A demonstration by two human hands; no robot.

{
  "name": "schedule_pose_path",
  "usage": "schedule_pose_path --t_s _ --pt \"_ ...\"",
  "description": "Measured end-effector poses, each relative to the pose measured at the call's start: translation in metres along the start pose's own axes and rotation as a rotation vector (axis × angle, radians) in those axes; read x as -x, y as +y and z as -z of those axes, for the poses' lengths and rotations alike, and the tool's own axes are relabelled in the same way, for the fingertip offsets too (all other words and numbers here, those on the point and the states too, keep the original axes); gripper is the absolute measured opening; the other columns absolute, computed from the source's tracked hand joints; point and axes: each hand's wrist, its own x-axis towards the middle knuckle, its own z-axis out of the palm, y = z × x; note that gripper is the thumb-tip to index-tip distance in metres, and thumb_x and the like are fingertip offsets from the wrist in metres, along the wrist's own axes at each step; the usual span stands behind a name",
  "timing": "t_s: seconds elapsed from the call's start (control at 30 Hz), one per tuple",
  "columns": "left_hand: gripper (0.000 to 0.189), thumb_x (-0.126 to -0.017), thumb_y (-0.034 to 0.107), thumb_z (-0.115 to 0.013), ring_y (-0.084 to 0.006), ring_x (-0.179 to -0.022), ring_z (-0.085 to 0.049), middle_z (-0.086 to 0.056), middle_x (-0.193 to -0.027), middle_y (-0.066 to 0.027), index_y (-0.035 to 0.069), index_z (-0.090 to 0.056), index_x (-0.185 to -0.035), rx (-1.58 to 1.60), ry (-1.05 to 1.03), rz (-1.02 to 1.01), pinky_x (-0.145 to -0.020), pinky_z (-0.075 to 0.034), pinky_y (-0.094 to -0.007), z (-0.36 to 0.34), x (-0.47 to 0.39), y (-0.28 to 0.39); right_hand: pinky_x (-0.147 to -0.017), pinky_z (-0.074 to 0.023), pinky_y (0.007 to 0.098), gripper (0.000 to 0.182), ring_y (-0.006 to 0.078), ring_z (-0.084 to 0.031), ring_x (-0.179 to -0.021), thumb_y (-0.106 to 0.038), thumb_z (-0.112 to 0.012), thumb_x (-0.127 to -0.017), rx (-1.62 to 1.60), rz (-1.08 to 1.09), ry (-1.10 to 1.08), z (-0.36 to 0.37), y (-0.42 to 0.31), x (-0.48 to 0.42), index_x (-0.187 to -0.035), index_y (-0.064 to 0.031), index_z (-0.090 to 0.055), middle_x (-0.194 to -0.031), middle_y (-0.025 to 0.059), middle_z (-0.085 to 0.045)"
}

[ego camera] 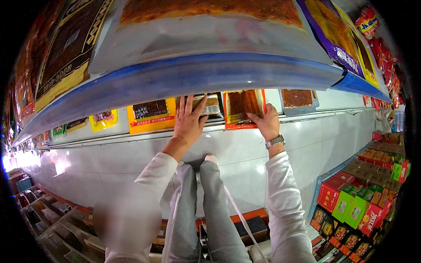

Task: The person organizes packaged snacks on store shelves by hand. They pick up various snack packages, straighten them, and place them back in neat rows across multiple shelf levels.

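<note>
My left hand (190,119) lies with its fingers spread over a dark packet (211,106) that bears a barcode. It appears to press on the packet from above; the fingertips are partly hidden by the shelf lip. With my right hand (269,121) I pinch the right side of a red-edged, clear-windowed snack packet (241,107), thumb on top and fingers at the far edge. Brown strips of food show through its window. Both packets lie side by side on the lower white shelf (335,100), and the upper ends of both are out of sight.
Overhanging the hands is an upper shelf with a blue-tinted front strip (210,70). A yellow packet (153,115) lies left of my left hand, a grey-edged packet (297,100) right of my right. Stacked boxes (342,200) stand at lower right, divided bins (65,230) at lower left.
</note>
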Motion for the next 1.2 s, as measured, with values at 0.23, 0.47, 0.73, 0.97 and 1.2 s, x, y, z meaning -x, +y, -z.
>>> schedule_pose_path --t_s 0.23,0.47,0.73,0.97,1.2 --pt "0.063 -0.089 0.026 -0.063 -0.0457 -0.141 -0.015 -0.011 -0.156 -0.0164 0.027 -0.036 -0.146 -0.023 -0.005 0.002 -0.114 -0.023 -0.0519 0.001 0.000 0.000 -0.068 -0.0504 0.0347 0.031 0.0241 -0.064 -0.073 -0.014 -0.079 -0.076 -0.462 0.062 0.121 0.000 0.010 -0.030 -0.090 0.0021 -0.056 -0.084 0.0147 -0.067" --pt "0.063 -0.090 0.028 -0.061 -0.0451 -0.142 -0.013 -0.010 -0.156 -0.0164 0.027 -0.034 -0.147 -0.031 -0.017 -0.022 -0.113 -0.023 -0.0526 0.000 -0.001 0.004 -0.074 -0.0528 0.0411 0.052 0.0342 -0.067 -0.085 -0.027 -0.084 -0.070 -0.086 0.086 0.184 -0.017 0.036 -0.086 -0.106 0.0011 -0.058 -0.096 0.0182 -0.069" --pt "0.063 -0.092 0.030 -0.057 -0.0437 -0.143 -0.009 -0.007 -0.157 -0.0167 0.029 -0.029 -0.149 -0.085 -0.050 -0.007 -0.115 -0.021 -0.0523 0.000 0.002 -0.003 -0.094 -0.0446 0.0432 0.065 0.0366 -0.048 -0.116 -0.033 -0.083 -0.069 0.334 0.012 0.272 -0.015 0.002 -0.069 -0.116 0.0001 -0.052 -0.127 0.0179 -0.048" --pt "0.070 -0.090 0.026 -0.062 -0.0421 -0.144 -0.006 -0.001 -0.157 -0.0152 0.026 -0.026 -0.150 0.004 -0.077 -0.018 -0.115 -0.018 -0.0520 0.011 0.000 0.002 -0.097 -0.0415 0.0461 0.055 0.0417 -0.047 -0.116 -0.022 -0.075 -0.078 0.128 0.254 0.343 0.005 0.036 -0.011 -0.120 -0.0014 -0.047 -0.127 0.0249 -0.045" --pt "0.071 -0.086 0.020 -0.065 -0.0396 -0.144 -0.009 -0.012 -0.155 -0.0185 0.012 -0.030 -0.147 0.050 -0.096 -0.143 -0.116 -0.015 -0.0512 0.038 0.016 0.036 -0.094 -0.0429 0.0438 0.052 0.0384 -0.049 -0.113 -0.020 -0.076 -0.078 0.076 0.057 0.373 0.058 0.086 0.011 -0.118 -0.0009 -0.049 -0.125 0.0210 -0.048"
